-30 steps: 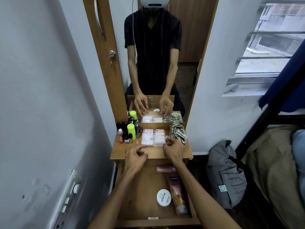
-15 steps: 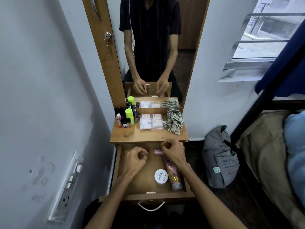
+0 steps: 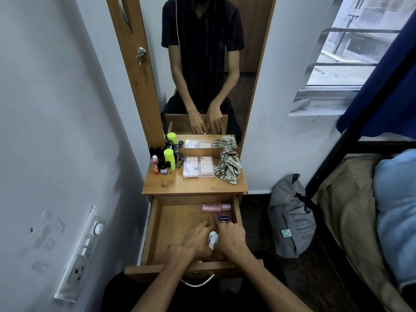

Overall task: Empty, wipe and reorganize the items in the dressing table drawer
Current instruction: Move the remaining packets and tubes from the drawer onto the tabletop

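Step in hand: the emptying is judged to be under way, with only a few items seen left in the open drawer (image 3: 155,233).
Left hand (image 3: 198,240): laid low over the drawer floor, fingers spread flat beside the round white jar (image 3: 212,239); no grip is seen.
Right hand (image 3: 231,238): curled at the jar's other side and over the lower part of the pink tube (image 3: 222,218); whether anything is actually gripped cannot be told.
Jar: tipped on edge between the two hands, near the drawer's front.
Still in drawer: a small pink bottle (image 3: 216,207) is seen lying across the back right corner, the tube just in front of it.
Already out: small bottles (image 3: 166,159), a flat clear case (image 3: 198,167) and a striped cloth (image 3: 228,165) are seen on the surface (image 3: 180,186).
Writing: "Vaseline" is read on the tube; the jar's print is too blurred.
Next move: a firm hold on the jar is called for, then a lift to the surface.
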Demonstrator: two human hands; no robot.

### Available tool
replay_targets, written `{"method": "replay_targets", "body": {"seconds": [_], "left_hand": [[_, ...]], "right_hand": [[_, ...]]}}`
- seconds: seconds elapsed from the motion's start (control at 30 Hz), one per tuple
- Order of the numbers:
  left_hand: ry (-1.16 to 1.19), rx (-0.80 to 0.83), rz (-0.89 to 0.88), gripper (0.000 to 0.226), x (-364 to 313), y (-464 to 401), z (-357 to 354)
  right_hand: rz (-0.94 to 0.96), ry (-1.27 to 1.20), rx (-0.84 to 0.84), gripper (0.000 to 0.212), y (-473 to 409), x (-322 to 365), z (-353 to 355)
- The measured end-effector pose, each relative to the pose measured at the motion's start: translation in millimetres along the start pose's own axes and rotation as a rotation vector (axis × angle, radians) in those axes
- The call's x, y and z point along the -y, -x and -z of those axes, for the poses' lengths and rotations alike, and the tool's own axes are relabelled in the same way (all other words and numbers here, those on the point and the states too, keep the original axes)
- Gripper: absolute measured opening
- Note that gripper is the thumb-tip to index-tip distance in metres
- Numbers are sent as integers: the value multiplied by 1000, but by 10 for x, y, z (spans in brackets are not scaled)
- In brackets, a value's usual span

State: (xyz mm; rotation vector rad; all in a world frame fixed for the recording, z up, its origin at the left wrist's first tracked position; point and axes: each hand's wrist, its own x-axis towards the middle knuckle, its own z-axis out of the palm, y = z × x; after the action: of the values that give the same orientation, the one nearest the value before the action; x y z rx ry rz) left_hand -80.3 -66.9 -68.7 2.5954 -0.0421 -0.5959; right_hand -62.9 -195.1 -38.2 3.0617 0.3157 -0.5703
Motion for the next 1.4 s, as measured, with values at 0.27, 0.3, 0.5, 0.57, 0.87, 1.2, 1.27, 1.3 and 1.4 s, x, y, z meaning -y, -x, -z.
{"method": "replay_targets", "body": {"seconds": [0.27, 0.3, 0.5, 0.57, 0.87, 1.2, 1.27, 1.3, 1.4], "left_hand": [[-24, -33, -49, 65, 56, -44, -71], [-32, -40, -50, 63, 63, -54, -75], [-85, -69, -53, 48, 110, -71, -80], [-75, -83, -50, 45, 131, -68, -70], [55, -151, 42, 75, 304, 36, -24], [256, -416, 128, 55, 686, 449, 290], [284, -451, 125, 56, 732, 487, 326], [284, -464, 126, 57, 745, 505, 351], [283, -520, 128, 62, 768, 559, 460]], "right_hand": [[-49, 34, -46, 56, -87, 60, -95], [-57, 45, -47, 58, -94, 67, -104], [-75, 57, -14, 65, -88, 122, -146], [-80, 46, -3, 64, -91, 126, -148], [-95, -82, -15, 75, -70, 69, -151], [-96, -350, 65, 57, -57, -48, 270], [-66, -426, 113, 53, -79, -100, 373], [-51, -468, 137, 54, -83, -117, 435], [13, -594, 181, 62, -97, -163, 623]]}}
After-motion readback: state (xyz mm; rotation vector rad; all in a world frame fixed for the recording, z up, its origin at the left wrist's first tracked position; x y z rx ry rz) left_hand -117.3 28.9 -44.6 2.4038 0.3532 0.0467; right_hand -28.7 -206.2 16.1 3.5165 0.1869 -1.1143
